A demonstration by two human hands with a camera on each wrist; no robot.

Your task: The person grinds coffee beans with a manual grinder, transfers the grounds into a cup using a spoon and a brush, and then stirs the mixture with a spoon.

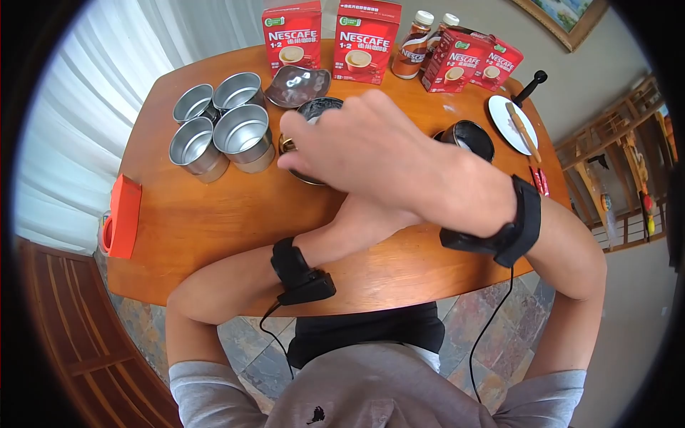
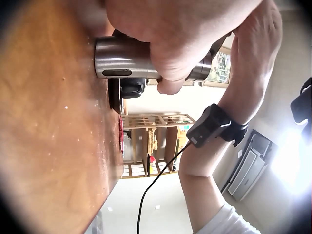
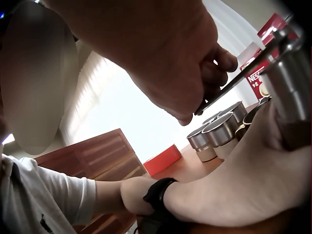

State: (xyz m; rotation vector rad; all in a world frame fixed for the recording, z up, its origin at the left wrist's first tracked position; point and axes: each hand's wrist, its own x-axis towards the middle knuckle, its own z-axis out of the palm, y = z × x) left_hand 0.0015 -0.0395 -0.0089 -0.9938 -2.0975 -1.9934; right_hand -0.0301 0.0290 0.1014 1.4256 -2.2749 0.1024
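Observation:
A steel cylinder (image 2: 126,58) with an oval slot in its side stands near the tabletop in the left wrist view. My left hand (image 2: 170,41) wraps around its upper part. Above it, in the right wrist view, a thin metal crank arm (image 3: 236,84) runs from the cylinder's top (image 3: 290,80) to my right hand (image 3: 165,58), whose curled fingers grip its end. From the head, my right hand (image 1: 364,143) crosses over my left wrist (image 1: 371,221) and hides the cylinder and most of my left hand.
Several steel cups (image 1: 242,135) stand at left, near a dark wavy dish (image 1: 300,85). Red coffee boxes (image 1: 365,43) and bottles (image 1: 410,53) line the back. A black cup (image 1: 469,139) and white plate (image 1: 508,127) are at right, an orange-red object (image 1: 126,217) at the left edge.

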